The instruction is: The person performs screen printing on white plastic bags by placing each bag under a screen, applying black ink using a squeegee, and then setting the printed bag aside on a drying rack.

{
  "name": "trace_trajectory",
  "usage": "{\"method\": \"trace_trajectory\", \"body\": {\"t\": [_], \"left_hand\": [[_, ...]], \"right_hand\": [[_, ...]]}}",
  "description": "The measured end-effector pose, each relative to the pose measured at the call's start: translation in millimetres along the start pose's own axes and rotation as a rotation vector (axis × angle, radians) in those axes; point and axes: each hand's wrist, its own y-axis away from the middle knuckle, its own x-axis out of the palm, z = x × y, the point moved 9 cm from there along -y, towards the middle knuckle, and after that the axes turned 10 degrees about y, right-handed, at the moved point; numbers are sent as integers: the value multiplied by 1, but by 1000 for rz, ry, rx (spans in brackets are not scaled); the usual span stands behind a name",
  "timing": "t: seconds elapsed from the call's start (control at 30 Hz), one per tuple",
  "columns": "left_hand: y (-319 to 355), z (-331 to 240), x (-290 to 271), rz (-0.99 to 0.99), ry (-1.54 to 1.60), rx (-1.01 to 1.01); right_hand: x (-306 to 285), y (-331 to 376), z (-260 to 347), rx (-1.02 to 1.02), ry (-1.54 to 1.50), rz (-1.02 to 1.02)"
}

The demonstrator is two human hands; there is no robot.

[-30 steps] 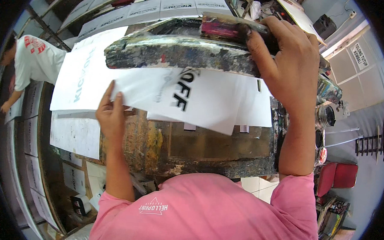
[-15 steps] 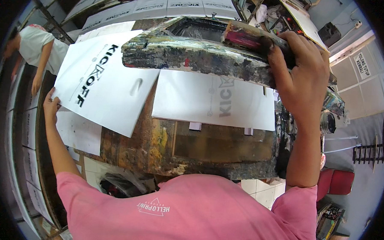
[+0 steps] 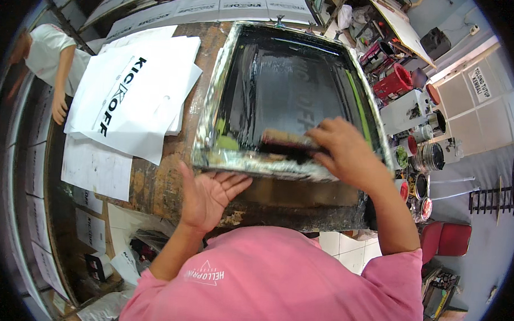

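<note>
A screen-printing frame [image 3: 213, 101] with a black inked mesh lies flat on the worn wooden table [image 3: 153, 179]. My right hand [image 3: 346, 150] grips a wooden-handled squeegee [image 3: 283, 140] at the near end of the mesh. My left hand [image 3: 206, 195] is open, fingers spread, just below the frame's near edge, its fingertips close to the frame. A stack of white printed bags [image 3: 133, 95] lies to the left of the frame.
Another person in a white shirt [image 3: 52, 57] stands at the far left by the table. White sheets [image 3: 96, 168] lie at the table's left edge. Paint cans and a red container [image 3: 395, 83] crowd a shelf on the right. More printed bags [image 3: 218, 4] line the back.
The frame, lifted on edge before, has come down flat on the table. My left hand came back from the bag pile to the frame's near edge; my right hand shifted from the frame to the squeegee.
</note>
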Motion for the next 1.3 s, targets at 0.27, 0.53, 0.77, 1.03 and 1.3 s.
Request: {"method": "trace_trajectory", "body": {"t": [0.27,0.53,0.77,1.03,1.3], "left_hand": [[-4,40,-95,-323,-132,-96],[-4,42,-104,-455,-283,-69],[-3,41,-106,-446,-263,-58],[-7,43,-107,-372,-234,-39],[-5,43,-101,-290,-276,-5]], "right_hand": [[83,-145,-137,76,59,-333],[141,-246,-214,133,228,-316],[146,-181,-148,138,204,-338],[130,-56,-49,147,78,-258],[123,17,15,169,48,-72]]}}
